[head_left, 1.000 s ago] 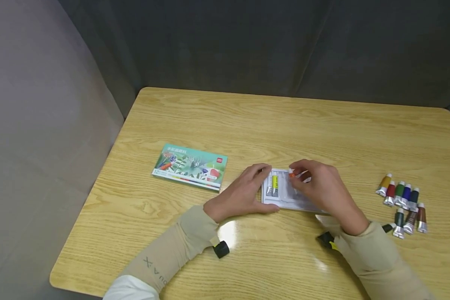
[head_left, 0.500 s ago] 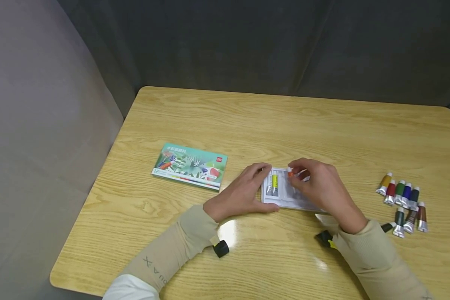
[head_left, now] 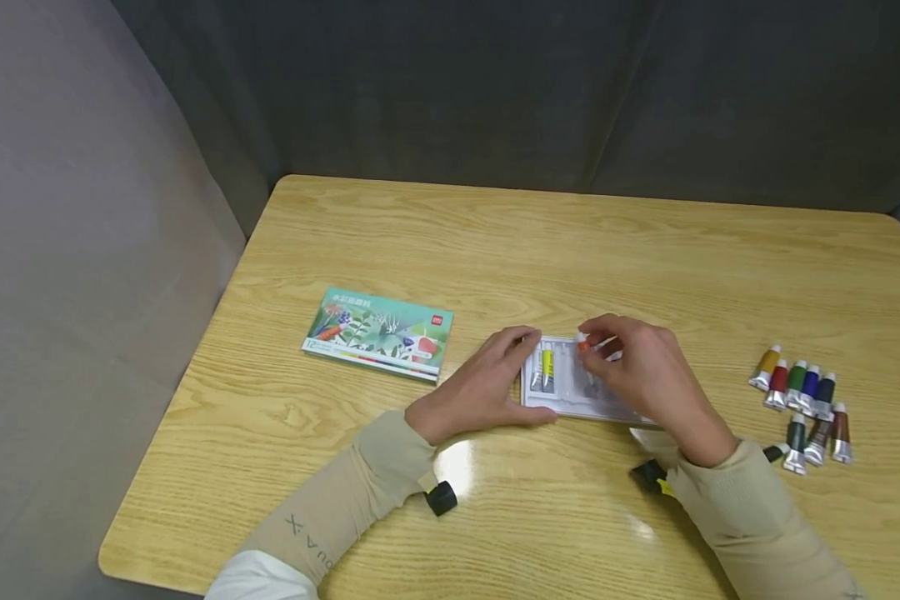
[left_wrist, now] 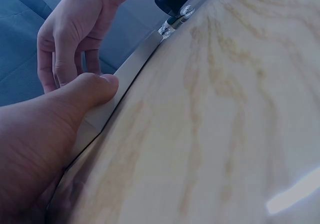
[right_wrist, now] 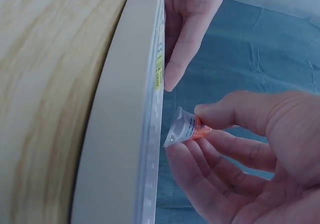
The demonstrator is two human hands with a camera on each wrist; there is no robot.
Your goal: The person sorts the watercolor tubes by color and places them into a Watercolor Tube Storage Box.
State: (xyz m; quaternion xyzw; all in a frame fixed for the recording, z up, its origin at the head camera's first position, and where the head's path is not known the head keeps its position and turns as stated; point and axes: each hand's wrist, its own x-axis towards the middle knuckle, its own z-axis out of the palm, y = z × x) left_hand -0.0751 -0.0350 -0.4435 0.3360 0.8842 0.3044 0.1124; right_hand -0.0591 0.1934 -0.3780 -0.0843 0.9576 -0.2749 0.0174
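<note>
Backdrop (head_left: 450, 92): dark grey fabric, vertical, with one faint crease right of centre. Side panel (head_left: 67, 292): lighter grey fabric, standing to the left. Bench (head_left: 435, 233): yellow-toned wood grain, rounded corners, glossy enough to return bright glare patches near its front. Left sleeve (head_left: 352, 492) and right sleeve (head_left: 757, 508): beige fabric, gathered near the wrists; dark lettering runs along the left one.

Carton (head_left: 378, 336): flat, rectangular, printed with teal ground and plant motifs; it lies on the bench left of the hands. Tray (head_left: 581, 408): white, shallow, rectangular, with moulded recesses and a smooth side wall; it lies on the bench between the hands.

Left hand (head_left: 483, 383): fingers and thumb span the tray's left end and grip it, the thumb against the near wall. Right hand (head_left: 648, 371): fingers and thumb pinch an orange tube (right_wrist: 187, 128) above the tray, pale cap toward the far edge. The tube's silver tail is flattened and points toward the tray; whether it touches cannot be told.

Yellow tube (head_left: 547, 369) and pale tube (head_left: 536, 375): side by side in the tray's left recess. Loose tubes (head_left: 809, 389): a cluster on the bench at right, in ochre, red, green, blue, brown and darker shades, with white caps and crimped metallic ends.
</note>
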